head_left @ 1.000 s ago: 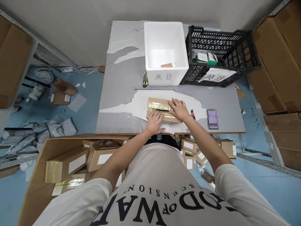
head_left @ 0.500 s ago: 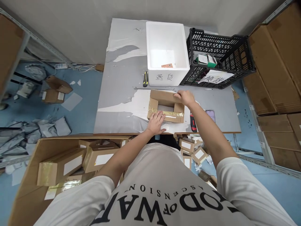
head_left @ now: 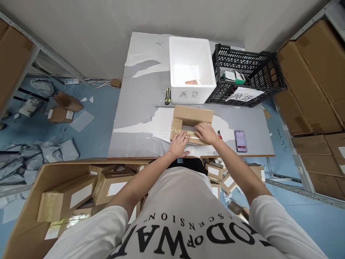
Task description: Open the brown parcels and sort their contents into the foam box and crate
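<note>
A small rectangular cardboard box point(head_left: 192, 124), its near edge striped with glossy yellowish tape, lies on the grey table point(head_left: 140, 108) with its far flap folded back. The left hand point(head_left: 178, 144) presses flat on the taped near rim. The right hand point(head_left: 206, 132), half a second ago at the far flap, now rests spread-fingered on the near edge, gripping nothing.

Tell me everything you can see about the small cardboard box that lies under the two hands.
The cardboard box is small, brown and low, and it lies flat on the grey table near its front edge, in front of the white foam box. It is open: the far flap stands up and back, a short flap sticks out at the left. Shiny clear tape runs along the near flap. The left hand and the right hand rest on this near flap. Its contents cannot be made out.
</note>
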A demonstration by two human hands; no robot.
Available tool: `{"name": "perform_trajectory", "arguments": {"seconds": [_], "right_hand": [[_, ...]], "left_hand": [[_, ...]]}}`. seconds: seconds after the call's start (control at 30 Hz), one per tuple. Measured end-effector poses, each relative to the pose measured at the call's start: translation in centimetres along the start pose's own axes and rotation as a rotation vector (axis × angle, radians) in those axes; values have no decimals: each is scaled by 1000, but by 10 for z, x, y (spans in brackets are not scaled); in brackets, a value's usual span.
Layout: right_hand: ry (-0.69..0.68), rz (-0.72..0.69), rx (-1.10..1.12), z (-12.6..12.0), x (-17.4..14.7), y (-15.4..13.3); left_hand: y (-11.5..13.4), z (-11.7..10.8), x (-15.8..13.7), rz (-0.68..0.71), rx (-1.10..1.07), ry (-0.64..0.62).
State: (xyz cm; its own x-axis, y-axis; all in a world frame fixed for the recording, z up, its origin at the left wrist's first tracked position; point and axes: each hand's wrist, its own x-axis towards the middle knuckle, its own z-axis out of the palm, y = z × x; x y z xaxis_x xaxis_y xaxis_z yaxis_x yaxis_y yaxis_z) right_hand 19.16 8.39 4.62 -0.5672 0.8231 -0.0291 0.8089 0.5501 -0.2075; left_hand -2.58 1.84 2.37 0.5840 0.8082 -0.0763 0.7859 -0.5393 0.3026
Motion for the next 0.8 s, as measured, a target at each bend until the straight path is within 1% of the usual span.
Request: {"name": "perform_trajectory", "arguments": {"seconds": [0.03,0.07,0.13,0.23,0.3,0.37,0.43,0.5,0.63,0.73,0.8], "right_hand": [[-60,-23,5,0,-5,-4],[-102,-16,5,2,-11,-8],[-128,58,5,5,-19,-13],[-90,147,51,9,-25,-18],[-33,168,70,8,-26,-23],[23,184,33,7,-28,-31],[60,210,-46,8,-35,-41],[91,211,-112,14,-49,-54],[154,110,-116,39,-86,-74],[109,92,-56,59,-103,-80],[48,90,-4,67,-107,-80]], "left_hand": [[-5,-4,0,7,-15,9],[-11,-9,0,8,-28,21],[-30,-20,1,-3,-43,51],[-66,-31,5,-6,-61,60],[-87,-32,10,33,-98,9],[-102,-28,15,74,-146,-21],[-109,-21,18,101,-197,-4],[-110,-15,19,109,-257,29],[-107,-6,19,83,-366,54],[-109,-9,20,93,-380,32],[-112,-17,19,126,-347,-33]]}}
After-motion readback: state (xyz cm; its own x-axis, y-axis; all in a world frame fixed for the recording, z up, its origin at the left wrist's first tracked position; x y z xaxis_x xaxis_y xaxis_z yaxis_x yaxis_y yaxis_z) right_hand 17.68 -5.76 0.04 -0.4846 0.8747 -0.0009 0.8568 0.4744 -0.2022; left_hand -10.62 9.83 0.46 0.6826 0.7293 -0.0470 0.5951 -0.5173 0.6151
